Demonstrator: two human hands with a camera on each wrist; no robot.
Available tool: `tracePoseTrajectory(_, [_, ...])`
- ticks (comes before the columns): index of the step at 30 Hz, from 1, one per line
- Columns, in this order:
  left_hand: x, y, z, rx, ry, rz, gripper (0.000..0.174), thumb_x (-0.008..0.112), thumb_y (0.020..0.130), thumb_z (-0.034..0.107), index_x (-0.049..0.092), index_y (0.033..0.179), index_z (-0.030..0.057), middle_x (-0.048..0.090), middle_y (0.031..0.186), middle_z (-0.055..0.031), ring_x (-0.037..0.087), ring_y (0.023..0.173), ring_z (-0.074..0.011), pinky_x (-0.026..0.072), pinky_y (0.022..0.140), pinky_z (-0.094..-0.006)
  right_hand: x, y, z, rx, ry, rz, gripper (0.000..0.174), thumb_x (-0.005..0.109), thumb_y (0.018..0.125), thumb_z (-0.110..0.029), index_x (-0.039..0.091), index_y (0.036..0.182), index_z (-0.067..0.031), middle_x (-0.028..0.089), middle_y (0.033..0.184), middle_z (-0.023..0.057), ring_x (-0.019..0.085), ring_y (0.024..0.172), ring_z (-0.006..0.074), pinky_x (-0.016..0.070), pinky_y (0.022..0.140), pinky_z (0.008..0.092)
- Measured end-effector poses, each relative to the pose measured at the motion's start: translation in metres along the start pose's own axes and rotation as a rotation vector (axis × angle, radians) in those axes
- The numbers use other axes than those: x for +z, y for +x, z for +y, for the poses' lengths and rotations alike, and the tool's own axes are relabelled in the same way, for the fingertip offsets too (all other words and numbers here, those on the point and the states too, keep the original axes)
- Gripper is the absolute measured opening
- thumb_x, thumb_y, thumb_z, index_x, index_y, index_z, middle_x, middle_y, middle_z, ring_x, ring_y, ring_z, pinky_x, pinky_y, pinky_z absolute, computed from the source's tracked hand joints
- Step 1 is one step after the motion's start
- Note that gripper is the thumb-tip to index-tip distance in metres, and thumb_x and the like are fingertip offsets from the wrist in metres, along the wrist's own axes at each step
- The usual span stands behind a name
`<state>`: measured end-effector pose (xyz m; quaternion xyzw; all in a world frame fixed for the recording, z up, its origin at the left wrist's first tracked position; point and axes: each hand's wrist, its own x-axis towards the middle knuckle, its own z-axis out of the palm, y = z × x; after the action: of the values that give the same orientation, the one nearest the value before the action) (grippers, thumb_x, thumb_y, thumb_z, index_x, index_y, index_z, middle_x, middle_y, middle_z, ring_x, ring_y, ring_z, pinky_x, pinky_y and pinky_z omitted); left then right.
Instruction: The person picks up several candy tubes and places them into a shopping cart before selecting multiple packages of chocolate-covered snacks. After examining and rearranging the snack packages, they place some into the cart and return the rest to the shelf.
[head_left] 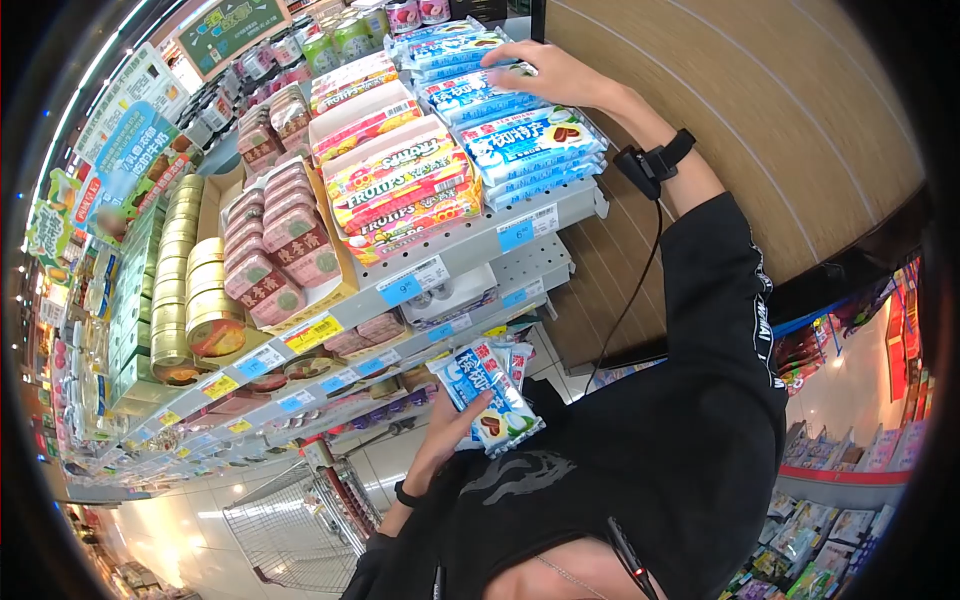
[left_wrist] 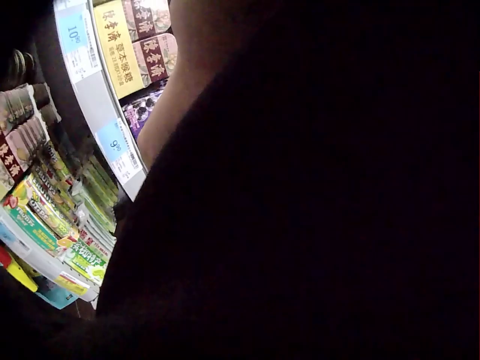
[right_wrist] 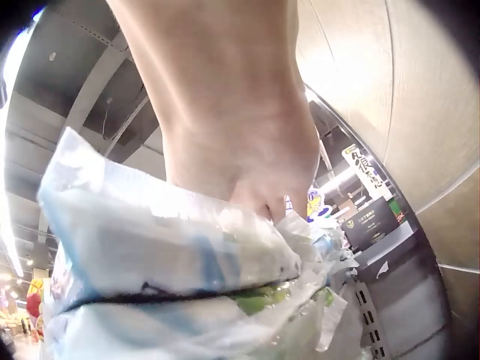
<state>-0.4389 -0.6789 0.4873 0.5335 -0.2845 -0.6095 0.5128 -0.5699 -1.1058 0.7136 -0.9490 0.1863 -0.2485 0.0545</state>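
In the head view, the left hand (head_left: 440,436) grips several blue-and-white packets (head_left: 474,382) in front of the torso, thumb across the front one. At the top right of the shelf, the right hand (head_left: 545,76) reaches over stacked blue-and-white packets (head_left: 525,142), its fingers loosely bent at a rear stack; whether they touch it is unclear. The right wrist view shows large, close packets (right_wrist: 172,232) in front of the hand (right_wrist: 247,176), which hide its fingertips. Dark fabric (left_wrist: 300,195) fills most of the left wrist view and hides the left hand's grip.
Fruit candy packs (head_left: 405,185), pink tins (head_left: 275,240) and gold cans (head_left: 213,300) stand left of the packets on the tiered shelf. A wooden panel (head_left: 720,110) borders the right side. Below stands a shopping cart (head_left: 290,520). A cable hangs from the right wrist.
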Motion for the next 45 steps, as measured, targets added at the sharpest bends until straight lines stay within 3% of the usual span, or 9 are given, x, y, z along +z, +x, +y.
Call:
tracePoseTrajectory(5, [0.002,-0.004,0.002,-0.001,0.025,0.032,0.048,0.071,0.089,0.018,0.046,0.126,-0.0007,0.063,0.115,-0.0095,0.061,0.103,-0.0153,0.0499,0.089,-0.0294,0.010,0.006,0.003,0.047,0.125,-0.214,0.081,0.075,0.077,-0.051,0.044,0.141,-0.0111,0.045,0.143,0.0174,0.044,0.132,0.0335,0.0386,0.109,0.0466])
tracePoseTrajectory(20, [0.000,-0.001,0.009,0.024,0.021,0.021,0.049,0.070,0.090,0.016,0.045,0.128,-0.0017,0.063,0.115,-0.0092,0.061,0.104,-0.0153,0.0492,0.090,-0.0296,0.006,-0.001,-0.003,0.029,0.268,-0.128,0.062,0.069,0.085,-0.046,0.054,0.134,-0.0122,0.052,0.138,0.0119,0.048,0.128,0.0285,0.0382,0.108,0.0431])
tracePoseTrajectory(22, [-0.002,0.000,0.009,0.018,0.020,0.017,0.050,0.070,0.090,0.016,0.044,0.128,-0.0017,0.063,0.115,-0.0091,0.061,0.104,-0.0152,0.0494,0.090,-0.0296,-0.008,-0.014,-0.014,-0.015,0.162,0.095,0.054,0.066,0.089,-0.042,0.054,0.133,-0.0124,0.054,0.136,0.0119,0.049,0.128,0.0267,0.0383,0.109,0.0422])
tracePoseTrajectory(27, [0.004,0.004,0.016,0.094,-0.052,0.099,0.049,0.071,0.089,0.017,0.045,0.127,-0.0011,0.064,0.112,-0.0085,0.063,0.100,-0.0144,0.0510,0.086,-0.0299,-0.019,-0.097,-0.105,0.109,0.576,0.533,0.020,0.064,0.092,-0.018,0.062,0.102,-0.0003,0.062,0.091,0.0017,0.056,0.079,0.0074,0.0459,0.074,0.0237])
tracePoseTrajectory(31, [0.022,0.019,0.044,0.254,-0.016,0.087,0.037,0.066,0.092,0.017,0.051,0.120,-0.0018,0.065,0.109,-0.0071,0.063,0.097,-0.0130,0.0503,0.084,-0.0290,0.019,-0.181,-0.158,0.281,0.655,0.285,0.014,0.063,0.090,-0.014,0.062,0.086,-0.0008,0.060,0.075,0.0038,0.056,0.066,0.0087,0.0442,0.060,0.0235])
tracePoseTrajectory(33, [0.038,0.025,0.057,0.296,-0.094,0.131,0.037,0.064,0.093,0.020,0.050,0.120,-0.0019,0.064,0.107,-0.0073,0.062,0.095,-0.0129,0.0495,0.085,-0.0288,0.036,-0.204,-0.175,0.362,0.691,-0.070,0.029,0.064,0.092,-0.029,0.060,0.099,-0.0007,0.061,0.072,0.0049,0.060,0.063,0.0109,0.0471,0.059,0.0256])
tracePoseTrajectory(35, [0.043,0.030,0.056,0.302,-0.092,0.133,0.040,0.064,0.093,0.021,0.047,0.122,-0.0018,0.063,0.108,-0.0078,0.061,0.096,-0.0132,0.0490,0.086,-0.0292,0.039,-0.218,-0.193,0.467,0.695,-0.339,0.031,0.069,0.087,-0.019,0.056,0.108,-0.0007,0.065,0.078,0.0074,0.062,0.067,0.0125,0.0491,0.061,0.0265])
tracePoseTrajectory(41, [0.054,0.044,0.039,0.414,-0.027,0.096,0.072,0.068,0.088,0.042,0.034,0.131,-0.0033,0.051,0.120,-0.0135,0.053,0.109,-0.0193,0.0433,0.096,-0.0341,0.075,-0.251,-0.230,0.877,1.152,-0.126,0.032,0.071,0.089,-0.021,0.055,0.108,-0.0016,0.066,0.093,0.0071,0.061,0.075,0.0084,0.0504,0.061,0.0215])
tracePoseTrajectory(45, [0.049,0.046,0.026,0.442,-0.017,0.010,0.084,0.069,0.085,0.049,0.030,0.137,-0.0045,0.049,0.124,-0.0145,0.051,0.116,-0.0216,0.0390,0.102,-0.0355,0.073,-0.265,-0.215,0.716,1.089,0.026,0.028,0.073,0.087,-0.017,0.058,0.104,-0.0008,0.064,0.097,0.0055,0.059,0.086,0.0063,0.0499,0.069,0.0213])
